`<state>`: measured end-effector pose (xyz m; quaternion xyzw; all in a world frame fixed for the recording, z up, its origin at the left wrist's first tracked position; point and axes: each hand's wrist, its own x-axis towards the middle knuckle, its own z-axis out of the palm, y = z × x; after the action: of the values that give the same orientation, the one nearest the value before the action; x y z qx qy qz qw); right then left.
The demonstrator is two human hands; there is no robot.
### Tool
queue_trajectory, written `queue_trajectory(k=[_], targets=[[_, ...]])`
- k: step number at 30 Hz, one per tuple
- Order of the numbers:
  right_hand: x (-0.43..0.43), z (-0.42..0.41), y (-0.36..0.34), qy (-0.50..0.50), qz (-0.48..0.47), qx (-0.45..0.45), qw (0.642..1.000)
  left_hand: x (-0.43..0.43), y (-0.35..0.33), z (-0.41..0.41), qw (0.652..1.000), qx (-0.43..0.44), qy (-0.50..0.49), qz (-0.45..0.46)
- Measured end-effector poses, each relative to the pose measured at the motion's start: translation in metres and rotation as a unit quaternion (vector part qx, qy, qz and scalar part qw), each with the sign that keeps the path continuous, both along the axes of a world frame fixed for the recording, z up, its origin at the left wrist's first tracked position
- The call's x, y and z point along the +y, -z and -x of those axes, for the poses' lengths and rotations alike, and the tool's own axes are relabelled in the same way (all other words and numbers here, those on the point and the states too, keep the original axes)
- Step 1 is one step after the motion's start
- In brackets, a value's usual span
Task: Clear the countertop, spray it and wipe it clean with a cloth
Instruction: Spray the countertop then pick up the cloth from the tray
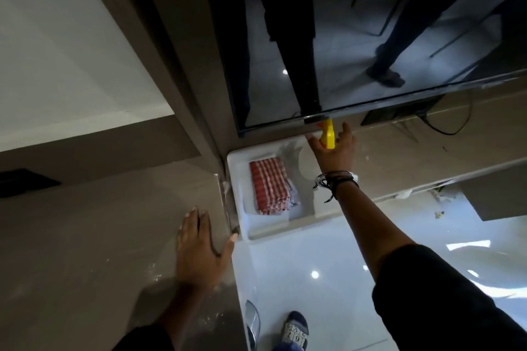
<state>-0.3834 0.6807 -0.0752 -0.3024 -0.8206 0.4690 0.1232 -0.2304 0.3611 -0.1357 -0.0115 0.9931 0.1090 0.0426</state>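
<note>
- Countertop (pixel 99 236): we log a grey-brown, glossy slab, lower left, with pale specks and smears near its front edge. It looks hard and slick; we expect a cloth to glide on it.
- Left hand (pixel 196 248): laid flat on the countertop by its right edge, fingers spread, thumb at the edge. It grips nothing.
- Right hand (pixel 333 148): stretched out to the far end of the white tray (pixel 242 225), fingers opened around a yellow spray head (pixel 327 134). We cannot tell whether the fingers have closed on it; they look loose, more reaching than clamped.
- Yellow spray head: rigid plastic, standing just under the lower edge of the dark screen (pixel 370 37). The bottle below is hidden by the hand, so its fill and weight are unknown. We judge the neck under the trigger the soundest hold, index finger free for the trigger.
- Checked cloth (pixel 269 188): red and white, folded, lying in the tray, near the spray head but not touching it. Soft, light, limp; we would pinch it by the folded stack, as one layer would unfold.
- Floor (pixel 328 279): white, shiny tile beneath the tray.
</note>
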Motion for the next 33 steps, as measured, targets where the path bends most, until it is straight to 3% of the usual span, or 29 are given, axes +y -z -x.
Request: queue_trajectory(k=[4, 9, 13, 19, 22, 25, 28, 33], targets=[[0.008, 0.021, -0.001, -0.075, -0.075, -0.003, 0.994, -0.003, 0.006, -0.001, 1.000, -0.004, 0.003, 0.014], [-0.003, 0.009, -0.001, -0.064, -0.037, 0.058, 0.996, -0.002, 0.004, 0.000, 1.000, -0.001, -0.005, 0.010], [-0.015, -0.018, -0.019, -0.103, -0.063, 0.108, 0.987, 0.000, -0.002, -0.002, 1.000, 0.002, -0.008, -0.004], [-0.055, -0.094, -0.067, -0.159, -0.134, 0.169, 0.963, 0.002, -0.024, -0.007, 0.996, -0.019, -0.015, -0.080], [-0.081, -0.149, -0.097, -0.133, -0.185, 0.186, 0.956, -0.006, -0.035, -0.006, 0.993, -0.050, 0.008, -0.107], [-0.128, -0.209, -0.131, -0.104, -0.165, 0.209, 0.958, -0.033, -0.048, -0.010, 0.979, -0.102, 0.060, -0.163], [-0.185, -0.268, -0.145, -0.096, -0.139, 0.222, 0.960, -0.085, -0.065, -0.030, 0.975, -0.034, 0.106, -0.195], [-0.277, -0.350, -0.120, -0.108, -0.061, 0.172, 0.977, -0.200, -0.077, -0.096, 0.975, 0.061, 0.148, -0.155]])
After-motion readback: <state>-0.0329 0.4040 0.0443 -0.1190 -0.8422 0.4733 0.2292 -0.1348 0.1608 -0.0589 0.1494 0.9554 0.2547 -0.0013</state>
